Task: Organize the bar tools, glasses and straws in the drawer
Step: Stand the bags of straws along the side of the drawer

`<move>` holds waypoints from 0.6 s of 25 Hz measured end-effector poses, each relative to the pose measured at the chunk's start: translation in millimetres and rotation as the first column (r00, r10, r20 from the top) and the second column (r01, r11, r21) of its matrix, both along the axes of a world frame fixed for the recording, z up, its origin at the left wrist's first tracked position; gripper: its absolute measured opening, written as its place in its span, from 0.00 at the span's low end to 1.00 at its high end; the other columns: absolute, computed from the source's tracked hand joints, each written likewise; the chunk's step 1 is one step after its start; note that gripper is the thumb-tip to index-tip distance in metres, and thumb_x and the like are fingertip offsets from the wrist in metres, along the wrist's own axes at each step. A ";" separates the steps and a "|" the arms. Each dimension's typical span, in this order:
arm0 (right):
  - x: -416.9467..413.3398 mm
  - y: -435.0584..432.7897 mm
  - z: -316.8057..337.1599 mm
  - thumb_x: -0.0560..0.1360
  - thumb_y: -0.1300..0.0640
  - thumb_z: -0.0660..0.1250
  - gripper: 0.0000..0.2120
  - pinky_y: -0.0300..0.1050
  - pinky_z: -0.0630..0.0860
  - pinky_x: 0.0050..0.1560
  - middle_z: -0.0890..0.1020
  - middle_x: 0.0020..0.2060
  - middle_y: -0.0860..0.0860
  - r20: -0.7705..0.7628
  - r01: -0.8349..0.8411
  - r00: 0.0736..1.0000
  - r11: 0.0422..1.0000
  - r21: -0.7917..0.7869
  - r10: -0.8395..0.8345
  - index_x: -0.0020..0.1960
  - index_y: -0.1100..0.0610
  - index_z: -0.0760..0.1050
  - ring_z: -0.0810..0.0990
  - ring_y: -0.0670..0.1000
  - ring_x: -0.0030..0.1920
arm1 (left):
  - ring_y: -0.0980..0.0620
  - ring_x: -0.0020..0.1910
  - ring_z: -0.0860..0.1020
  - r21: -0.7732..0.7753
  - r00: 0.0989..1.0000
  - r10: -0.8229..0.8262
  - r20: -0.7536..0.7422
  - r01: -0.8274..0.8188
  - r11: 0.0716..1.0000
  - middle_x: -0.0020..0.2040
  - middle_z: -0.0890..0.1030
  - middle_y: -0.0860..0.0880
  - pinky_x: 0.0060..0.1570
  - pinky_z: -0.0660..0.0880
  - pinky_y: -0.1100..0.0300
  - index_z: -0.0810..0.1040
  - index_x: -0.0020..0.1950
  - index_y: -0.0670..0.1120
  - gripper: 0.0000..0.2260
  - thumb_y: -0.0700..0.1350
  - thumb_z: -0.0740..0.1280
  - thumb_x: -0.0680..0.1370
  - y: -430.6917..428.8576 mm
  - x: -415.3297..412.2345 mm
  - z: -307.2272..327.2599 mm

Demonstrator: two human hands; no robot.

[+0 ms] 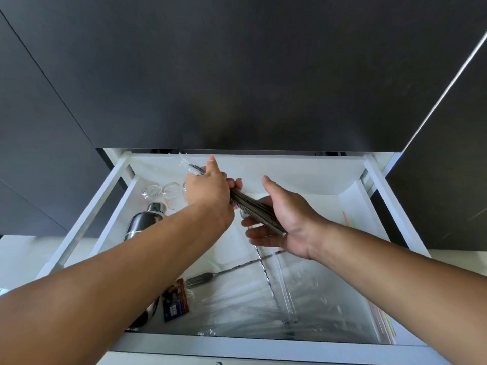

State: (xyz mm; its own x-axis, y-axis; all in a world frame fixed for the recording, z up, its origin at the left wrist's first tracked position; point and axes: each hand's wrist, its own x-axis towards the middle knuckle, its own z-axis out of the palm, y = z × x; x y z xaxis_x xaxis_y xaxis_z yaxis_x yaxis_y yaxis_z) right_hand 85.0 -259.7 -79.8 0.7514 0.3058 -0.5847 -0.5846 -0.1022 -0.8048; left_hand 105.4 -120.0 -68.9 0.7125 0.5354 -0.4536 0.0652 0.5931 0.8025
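Head view: open white drawer (237, 347) under dark cabinet fronts.
Left hand (208, 191): fingers curled tight round a wrapped bundle of dark straws (253, 210), held above the drawer's far middle.
Right hand (284, 219): fingers spread and relaxed, palm cupping the bundle's near end.
Far-left corner: clear glasses (160, 191), with a steel shaker (143, 219) lying just in front of them.
Near edge: twisted bar spoon (263, 270) crossing a fork-ended stirrer (200, 279), beside a printed packet (175, 299).
Right edge: coloured straws (387, 327).
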 end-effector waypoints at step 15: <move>31.0 -62.4 32.4 0.87 0.55 0.59 0.07 0.43 0.72 0.29 0.72 0.33 0.51 0.307 -0.394 0.780 0.809 -0.436 0.545 0.50 0.55 0.70 0.70 0.46 0.26 | 0.48 0.64 0.79 0.358 0.616 -0.769 -0.174 0.767 0.533 0.63 0.82 0.50 0.71 0.69 0.47 0.76 0.65 0.46 0.43 0.76 0.72 0.63 -11.3 -19.8 -0.6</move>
State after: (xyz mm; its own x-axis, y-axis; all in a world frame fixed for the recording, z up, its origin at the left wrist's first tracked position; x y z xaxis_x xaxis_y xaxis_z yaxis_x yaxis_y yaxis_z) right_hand 116.0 -322.1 -47.4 0.7501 0.5288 -0.3972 -0.0244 -0.5781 -0.8156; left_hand 85.6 -131.2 -69.5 0.9318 -0.1020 -0.3483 0.3483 -0.0177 0.9372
